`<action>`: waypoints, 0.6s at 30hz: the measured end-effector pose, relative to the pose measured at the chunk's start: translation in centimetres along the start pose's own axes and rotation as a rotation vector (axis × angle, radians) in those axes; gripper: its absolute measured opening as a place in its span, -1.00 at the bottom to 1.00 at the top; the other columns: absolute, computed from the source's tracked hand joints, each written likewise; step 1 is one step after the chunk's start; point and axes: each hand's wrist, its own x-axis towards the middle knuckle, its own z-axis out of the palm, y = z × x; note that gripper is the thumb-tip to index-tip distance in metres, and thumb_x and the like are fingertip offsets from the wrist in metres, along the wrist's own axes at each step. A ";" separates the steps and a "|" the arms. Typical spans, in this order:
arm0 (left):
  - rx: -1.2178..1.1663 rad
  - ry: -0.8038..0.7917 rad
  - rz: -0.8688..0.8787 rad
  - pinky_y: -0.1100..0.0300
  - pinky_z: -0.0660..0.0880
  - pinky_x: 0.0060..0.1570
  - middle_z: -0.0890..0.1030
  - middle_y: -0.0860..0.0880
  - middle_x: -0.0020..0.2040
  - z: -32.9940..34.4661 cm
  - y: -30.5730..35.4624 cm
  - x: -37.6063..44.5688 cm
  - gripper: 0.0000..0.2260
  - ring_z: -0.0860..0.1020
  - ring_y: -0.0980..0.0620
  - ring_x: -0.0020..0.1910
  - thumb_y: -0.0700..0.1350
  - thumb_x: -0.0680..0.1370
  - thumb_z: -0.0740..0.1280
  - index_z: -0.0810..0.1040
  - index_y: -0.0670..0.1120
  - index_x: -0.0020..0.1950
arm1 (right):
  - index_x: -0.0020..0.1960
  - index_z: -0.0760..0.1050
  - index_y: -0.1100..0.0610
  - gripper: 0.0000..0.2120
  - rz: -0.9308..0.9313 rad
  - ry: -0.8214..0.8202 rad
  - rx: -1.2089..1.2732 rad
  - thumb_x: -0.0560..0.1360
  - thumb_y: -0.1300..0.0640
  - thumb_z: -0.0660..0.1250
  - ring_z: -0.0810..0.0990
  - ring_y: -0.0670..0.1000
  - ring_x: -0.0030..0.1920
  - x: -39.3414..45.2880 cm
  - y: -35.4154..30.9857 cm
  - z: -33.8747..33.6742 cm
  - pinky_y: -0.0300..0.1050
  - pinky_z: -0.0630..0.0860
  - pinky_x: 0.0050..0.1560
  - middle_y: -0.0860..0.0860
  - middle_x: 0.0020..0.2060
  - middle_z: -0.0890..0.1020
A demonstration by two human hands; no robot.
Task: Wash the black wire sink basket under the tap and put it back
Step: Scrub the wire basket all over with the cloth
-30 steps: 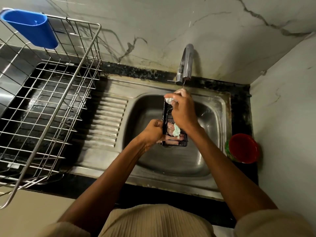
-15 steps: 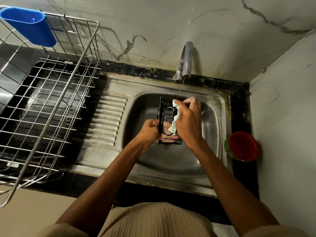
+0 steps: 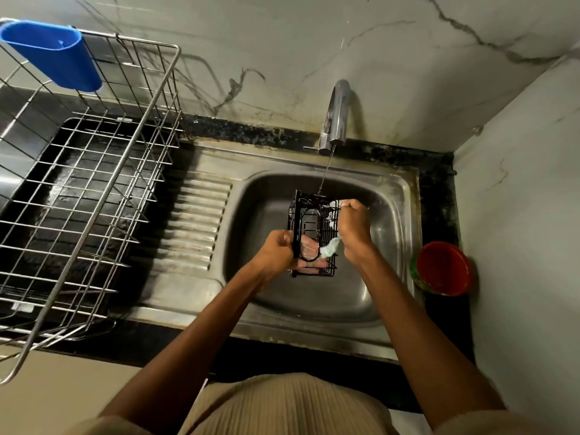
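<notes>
The black wire sink basket (image 3: 309,215) is held upright over the steel sink (image 3: 392,221), under a thin stream of water from the chrome tap (image 3: 335,114). My left hand (image 3: 276,251) grips the basket's left edge, with fingers showing through the wires. My right hand (image 3: 353,229) holds a pale green scrub cloth (image 3: 329,248) against the basket's right side.
A large steel wire dish rack (image 3: 94,196) stands on the black counter at the left, with a blue plastic holder (image 3: 53,54) hung on its rim. A red-lidded container (image 3: 442,268) sits right of the sink by the side wall. The ribbed drainboard (image 3: 194,221) lies between rack and bowl.
My right hand with the cloth has moved from the basket's top, down and over to its right side. The basket has turned a little in my left hand's grip.
</notes>
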 end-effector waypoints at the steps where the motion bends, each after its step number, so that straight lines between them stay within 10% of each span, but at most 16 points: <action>1: 0.048 0.002 0.003 0.20 0.65 -0.31 0.70 -0.15 -0.24 0.1 -0.2 0.0 -0.67 0.73 -0.02 -0.29 -0.66 0.48 0.15 0.57 -0.30 -0.06 | -0.10 0.48 0.12 -0.75 0.041 -0.036 0.030 0.66 0.07 0.14 0.43 -0.04 -0.22 -0.2 -0.4 0.1 -0.06 0.40 -0.13 -0.02 -0.24 0.50; 5: 0.120 -0.013 0.014 0.26 0.61 -0.26 0.68 -0.25 -0.09 0.3 -0.8 0.4 -0.67 0.71 0.03 -0.16 -0.61 0.48 0.21 0.56 -0.29 0.08 | 0.13 0.49 0.32 -0.47 0.037 -0.129 -0.030 0.58 -0.19 0.25 0.58 0.14 0.06 -1.0 -0.6 0.3 0.11 0.54 0.06 0.20 0.06 0.62; 10: 0.063 0.073 0.096 0.16 0.59 -0.08 0.65 -0.11 0.08 0.1 -0.6 1.9 -0.54 0.62 -0.01 0.03 -0.50 0.51 0.30 0.44 -0.04 0.26 | 0.05 0.53 0.12 -0.77 0.020 -0.202 -0.088 0.44 0.08 0.42 0.62 -0.04 -0.10 -0.9 1.1 1.2 -0.17 0.49 -0.29 0.04 -0.05 0.65; 14: -0.145 0.064 0.041 0.19 0.53 -0.03 0.66 -0.19 0.01 -0.2 0.8 2.3 -0.66 0.60 -0.06 -0.02 -0.49 0.49 0.16 0.54 -0.23 0.17 | -0.15 0.56 0.09 -0.96 0.024 -0.173 -0.107 0.42 0.12 0.38 0.62 0.02 -0.16 -0.7 1.5 1.3 -0.11 0.50 -0.24 -0.01 -0.22 0.67; 18: -0.487 0.024 -0.147 0.18 0.59 -0.34 0.68 -0.29 0.00 -1.2 3.0 2.7 -0.59 0.65 -0.16 -0.14 -0.02 0.71 0.10 0.59 -0.30 0.09 | -0.19 0.58 0.07 -0.95 -0.046 -0.148 -0.095 0.45 0.14 0.40 0.61 -0.02 -0.13 -0.7 2.2 1.1 -0.18 0.46 -0.20 0.02 -0.15 0.66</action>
